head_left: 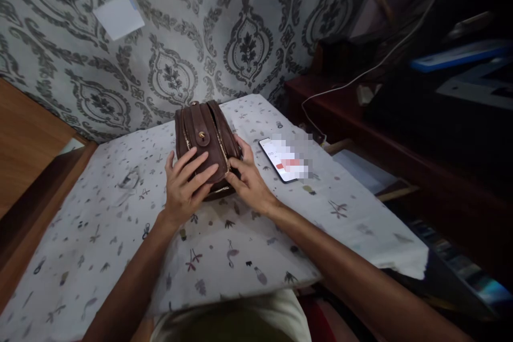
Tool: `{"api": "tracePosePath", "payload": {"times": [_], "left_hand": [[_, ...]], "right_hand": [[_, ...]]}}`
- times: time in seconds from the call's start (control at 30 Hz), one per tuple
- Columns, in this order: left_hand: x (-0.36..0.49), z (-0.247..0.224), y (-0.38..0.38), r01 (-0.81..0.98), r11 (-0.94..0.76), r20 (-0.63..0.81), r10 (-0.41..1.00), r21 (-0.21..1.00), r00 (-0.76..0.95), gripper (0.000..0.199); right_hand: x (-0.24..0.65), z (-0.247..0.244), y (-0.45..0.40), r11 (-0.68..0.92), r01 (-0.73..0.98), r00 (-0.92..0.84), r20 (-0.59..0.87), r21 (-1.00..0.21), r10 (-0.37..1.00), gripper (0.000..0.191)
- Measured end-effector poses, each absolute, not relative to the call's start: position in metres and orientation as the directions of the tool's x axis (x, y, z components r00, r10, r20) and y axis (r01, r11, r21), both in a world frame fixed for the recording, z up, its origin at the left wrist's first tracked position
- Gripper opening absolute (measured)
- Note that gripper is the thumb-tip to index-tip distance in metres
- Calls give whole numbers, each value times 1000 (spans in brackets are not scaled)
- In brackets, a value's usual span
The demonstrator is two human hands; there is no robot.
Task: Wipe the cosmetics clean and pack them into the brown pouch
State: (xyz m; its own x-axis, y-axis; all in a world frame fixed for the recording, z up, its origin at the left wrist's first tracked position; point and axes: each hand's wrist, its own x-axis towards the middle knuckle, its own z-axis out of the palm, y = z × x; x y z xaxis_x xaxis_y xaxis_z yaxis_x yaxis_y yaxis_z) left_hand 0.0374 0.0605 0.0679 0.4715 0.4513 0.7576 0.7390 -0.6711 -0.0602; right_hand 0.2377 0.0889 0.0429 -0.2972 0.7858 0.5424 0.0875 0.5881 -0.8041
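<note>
A brown bag [212, 152] with gold-toned zippers and a snap tab lies on the cloth-covered table. Its right-hand zipper is partly open along the far stretch, showing a dark gap. My left hand [186, 184] rests on the near part of the bag, fingers spread and flat against the brown surface. At the bag's near right corner, my right hand [250, 179] has thumb and forefinger pinched at the zipper [223, 144], while its other fingers lie along the side. The zipper pull itself is hidden by the fingers.
To the right of the bag lies a phone [280, 159] with its screen lit. A patterned tablecloth [120, 214] covers the table. Behind is a patterned curtain [248, 48] with a white card [119, 16]. A white cable [360, 77] runs over the dark red furniture [320, 96] at right.
</note>
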Motion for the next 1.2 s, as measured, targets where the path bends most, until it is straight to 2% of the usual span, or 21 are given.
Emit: {"api": "tracePosePath", "payload": {"times": [0.17,0.33,0.53,0.7,0.8,1.0,1.2], "left_hand": [[42,73,58,713,-683,779,530,158,335,32],[44,80,54,680,-637,738,642,363,207,31],[46,81,54,656,-618,721,675,435,158,27],[50,79,54,565,-652,733,670,505,118,20],[49,79,53,593,-659,730,663,463,168,17],[42,78,52,678,-691,743,587,252,323,13],[40,73,53,683,-720,769,503,120,394,18]], "right_hand": [[238,46,90,520,66,-310,478,-851,822,34],[237,45,92,499,34,-304,466,-866,831,32],[237,44,94,514,25,-303,484,-857,821,28],[238,43,95,523,28,-304,491,-852,816,25],[238,43,96,520,22,-310,489,-854,815,26],[238,42,98,509,-3,-307,485,-861,819,24],[236,42,99,510,4,-303,485,-860,820,14]]}}
